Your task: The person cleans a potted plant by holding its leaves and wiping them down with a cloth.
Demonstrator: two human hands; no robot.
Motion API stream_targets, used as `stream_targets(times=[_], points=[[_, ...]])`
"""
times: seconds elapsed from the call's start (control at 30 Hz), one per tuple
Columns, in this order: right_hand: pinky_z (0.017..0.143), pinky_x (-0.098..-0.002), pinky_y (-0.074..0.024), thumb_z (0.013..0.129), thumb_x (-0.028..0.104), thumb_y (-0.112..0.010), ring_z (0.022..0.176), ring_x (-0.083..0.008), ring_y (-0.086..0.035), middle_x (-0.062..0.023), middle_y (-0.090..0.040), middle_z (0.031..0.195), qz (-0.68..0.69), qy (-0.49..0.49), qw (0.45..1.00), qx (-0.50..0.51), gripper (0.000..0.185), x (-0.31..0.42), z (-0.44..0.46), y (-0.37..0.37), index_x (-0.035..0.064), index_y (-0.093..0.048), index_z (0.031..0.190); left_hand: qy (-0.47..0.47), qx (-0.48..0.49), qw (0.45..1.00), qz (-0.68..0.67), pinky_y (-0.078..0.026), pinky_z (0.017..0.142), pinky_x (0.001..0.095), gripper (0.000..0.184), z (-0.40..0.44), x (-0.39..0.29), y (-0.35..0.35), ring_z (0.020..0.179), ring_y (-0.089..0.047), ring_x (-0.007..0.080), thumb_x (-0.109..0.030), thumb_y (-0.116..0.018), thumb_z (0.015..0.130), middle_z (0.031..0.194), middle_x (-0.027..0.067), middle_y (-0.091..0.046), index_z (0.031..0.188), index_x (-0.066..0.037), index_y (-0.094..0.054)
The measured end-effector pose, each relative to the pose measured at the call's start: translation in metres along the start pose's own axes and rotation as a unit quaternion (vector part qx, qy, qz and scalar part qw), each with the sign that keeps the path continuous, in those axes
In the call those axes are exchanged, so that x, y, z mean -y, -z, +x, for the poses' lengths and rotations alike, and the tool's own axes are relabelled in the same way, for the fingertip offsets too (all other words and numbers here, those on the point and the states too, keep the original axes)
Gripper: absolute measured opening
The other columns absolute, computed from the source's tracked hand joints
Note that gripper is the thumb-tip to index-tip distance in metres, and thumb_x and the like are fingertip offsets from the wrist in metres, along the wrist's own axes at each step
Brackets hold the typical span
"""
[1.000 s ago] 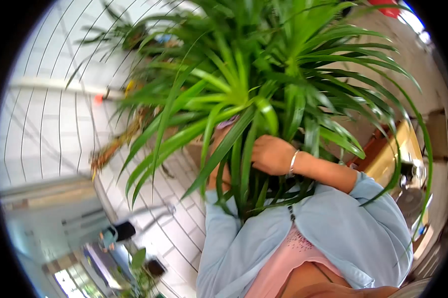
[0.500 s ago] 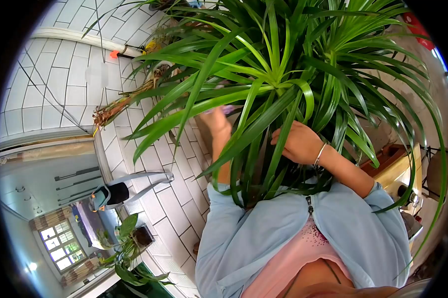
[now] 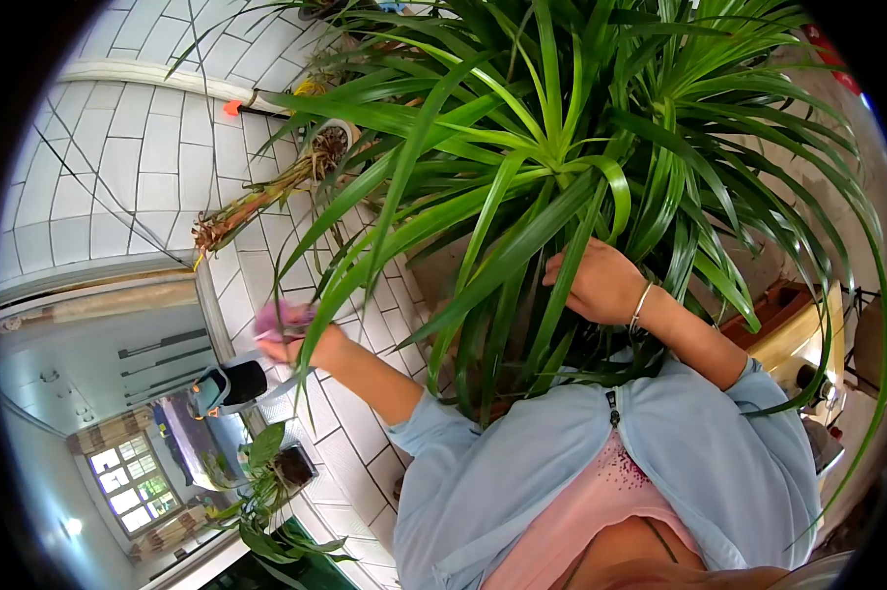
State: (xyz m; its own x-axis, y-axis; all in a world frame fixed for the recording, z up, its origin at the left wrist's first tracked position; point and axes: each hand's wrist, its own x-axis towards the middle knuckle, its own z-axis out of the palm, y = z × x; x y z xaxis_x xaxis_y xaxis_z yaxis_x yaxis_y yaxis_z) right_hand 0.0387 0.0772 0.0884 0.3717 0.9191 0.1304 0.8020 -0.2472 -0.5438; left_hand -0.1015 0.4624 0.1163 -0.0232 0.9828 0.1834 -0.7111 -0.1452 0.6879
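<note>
A big potted plant with long, strap-like green leaves (image 3: 502, 246) fills the upper middle of the head view; its pot is mostly hidden. On the left, over the white tiled wall, my left hand (image 3: 311, 346) is closed round a crumpled purple cloth (image 3: 284, 323), clear of most of the foliage, though a leaf tip crosses in front of it. Among the lower leaves, my right hand (image 3: 602, 283), with a bracelet at the wrist, has its fingers curled in a pinch at a long leaf. Leaves partly cover those fingertips.
A smaller potted plant (image 3: 294, 464) stands at lower left by an opening to a room with a window (image 3: 129, 482). Dry brown stalks (image 3: 257, 206) stick out from a pot at upper left. Wooden furniture (image 3: 802, 339) is at right.
My left hand, with the purple cloth, has swung left and toward me, out from behind the leaves. My right hand has stayed nearly in place at the leaf.
</note>
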Motion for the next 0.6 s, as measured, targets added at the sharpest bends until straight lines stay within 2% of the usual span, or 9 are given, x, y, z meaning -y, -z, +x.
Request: stream_targets(times=[0.07,0.13,0.23,0.33,0.37,0.43,0.53,0.57,0.6], points=[[0.093,-0.0391,-0.0424,0.078,0.014,-0.062,0.101,-0.0263,-0.056,-0.0055,-0.062,0.104,-0.001,-0.001,1.000,-0.005,0.019,0.000,0.001,0.000,0.0086,-0.065,0.096,0.217,0.111,0.952,0.185,-0.045,0.034,0.0307,0.033,-0.014,0.019,0.049,0.042,-0.051,0.0177,-0.034,-0.049,0.089,0.067,0.0076,-0.057,0.087,-0.004,-0.060],[0.093,-0.0392,-0.0423,0.078,0.014,-0.061,0.101,-0.0263,-0.056,-0.0054,-0.062,0.104,0.000,-0.004,1.000,0.000,0.019,0.001,0.002,0.001,0.0088,-0.065,0.096,0.268,0.155,0.899,0.310,-0.040,0.050,0.0214,0.020,-0.067,0.045,0.042,0.056,-0.051,0.0101,-0.027,-0.064,0.082,0.071,0.0016,-0.058,0.089,-0.009,-0.062],[0.093,-0.0395,-0.0421,0.078,0.015,-0.061,0.101,-0.0266,-0.056,-0.0053,-0.061,0.103,-0.003,-0.005,1.000,0.004,0.019,-0.001,0.003,-0.002,0.0091,-0.065,0.096,0.413,0.415,0.712,0.387,-0.041,0.058,0.0216,0.034,-0.112,0.044,0.025,0.066,-0.053,0.0096,-0.030,-0.066,0.085,0.088,0.0016,-0.063,0.106,-0.005,-0.060],[0.092,-0.0398,-0.0420,0.079,0.015,-0.061,0.100,-0.0270,-0.056,-0.0055,-0.061,0.101,-0.004,-0.003,1.000,-0.001,0.019,0.000,0.003,-0.003,0.0093,-0.064,0.096,0.523,0.435,0.705,0.200,-0.047,0.071,0.0240,0.039,-0.127,0.040,-0.008,0.083,-0.059,0.0132,-0.023,-0.062,0.089,0.105,0.0047,-0.063,0.120,-0.002,-0.054],[0.092,-0.0400,-0.0420,0.079,0.015,-0.061,0.099,-0.0272,-0.056,-0.0057,-0.061,0.100,-0.004,0.002,1.000,-0.009,0.019,0.000,0.003,-0.002,0.0093,-0.063,0.097,0.524,0.434,0.706,0.198,-0.047,0.071,0.0240,0.039,-0.127,0.049,-0.012,0.083,-0.059,0.0132,-0.023,-0.062,0.089,0.105,0.0047,-0.063,0.120,-0.002,-0.054],[0.091,-0.0399,-0.0420,0.079,0.016,-0.061,0.099,-0.0273,-0.056,-0.0062,-0.061,0.099,-0.010,0.000,1.000,0.003,0.020,0.000,0.003,-0.001,0.0093,-0.063,0.098,0.234,0.715,0.588,0.296,-0.053,0.076,0.0336,0.036,-0.125,0.069,-0.022,0.085,-0.063,0.0192,-0.022,-0.045,0.097,0.099,0.0129,-0.061,0.123,0.002,-0.047],[0.087,-0.0378,-0.0424,0.080,0.018,-0.062,0.093,-0.0257,-0.055,-0.0058,-0.060,0.094,-0.034,0.008,0.999,-0.014,0.017,-0.001,0.001,-0.001,0.0090,-0.063,0.093,0.467,0.492,0.734,-0.042,-0.049,0.087,0.0284,0.044,-0.171,0.015,-0.102,0.102,-0.060,0.0196,-0.017,-0.057,0.092,0.119,0.0091,-0.059,0.131,0.000,-0.044],[0.085,-0.0358,-0.0428,0.080,0.020,-0.063,0.089,-0.0240,-0.055,-0.0048,-0.060,0.089,-0.051,0.018,0.998,-0.038,0.015,-0.001,0.000,-0.001,0.0086,-0.063,0.088,0.165,0.551,0.797,0.184,-0.051,0.086,0.0307,0.044,-0.166,0.017,-0.111,0.100,-0.061,0.0225,-0.027,-0.048,0.097,0.119,0.0115,-0.059,0.131,0.001,-0.044],[0.085,-0.0358,-0.0428,0.080,0.020,-0.063,0.089,-0.0240,-0.055,-0.0048,-0.060,0.089,-0.056,0.016,0.997,-0.042,0.015,-0.004,-0.001,-0.003,0.0086,-0.063,0.088,0.146,0.532,0.820,0.152,-0.052,0.084,0.0316,0.042,-0.168,0.012,-0.118,0.097,-0.063,0.0238,-0.029,-0.045,0.098,0.117,0.0142,-0.060,0.128,0.001,-0.045]])
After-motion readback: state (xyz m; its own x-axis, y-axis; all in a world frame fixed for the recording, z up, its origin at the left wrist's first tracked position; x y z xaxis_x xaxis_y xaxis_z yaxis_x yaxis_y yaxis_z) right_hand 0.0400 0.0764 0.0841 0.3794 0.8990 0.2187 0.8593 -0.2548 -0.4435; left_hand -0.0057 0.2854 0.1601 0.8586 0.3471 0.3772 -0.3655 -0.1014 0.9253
